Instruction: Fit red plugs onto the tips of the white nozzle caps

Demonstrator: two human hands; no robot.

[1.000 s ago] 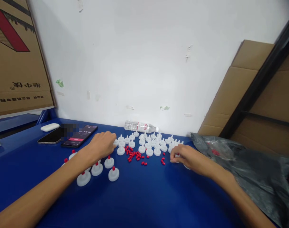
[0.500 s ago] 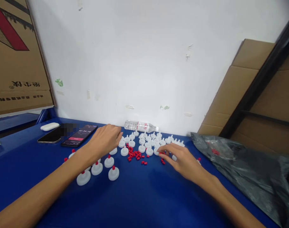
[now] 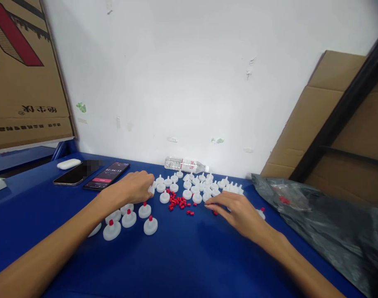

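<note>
My left hand (image 3: 138, 186) is closed, its fingertips bent down around a white nozzle cap (image 3: 151, 189) at the left edge of the loose caps. Thumb and forefinger of my right hand (image 3: 235, 210) are pinched together; a small red tip cap showed between them a moment ago and is mostly hidden now. Just under that hand lie red tip caps (image 3: 215, 213). Between the hands is a pile of red tip caps (image 3: 178, 202), with several bare white nozzle caps (image 3: 197, 198) behind it. Near my left forearm stand white caps topped with red tips (image 3: 150, 225).
A clear plastic bottle (image 3: 185, 164) lies along the wall. Two phones (image 3: 106, 176) and a white case (image 3: 68, 164) rest at the left. A grey plastic bag (image 3: 325, 223) with a small clear bag of red pieces (image 3: 285, 200) covers the right side. Cardboard (image 3: 303, 120) leans behind.
My left hand has moved down and slightly left, onto a white nozzle cap. My right hand has lowered slightly, still pinched. The view has shifted a little.
</note>
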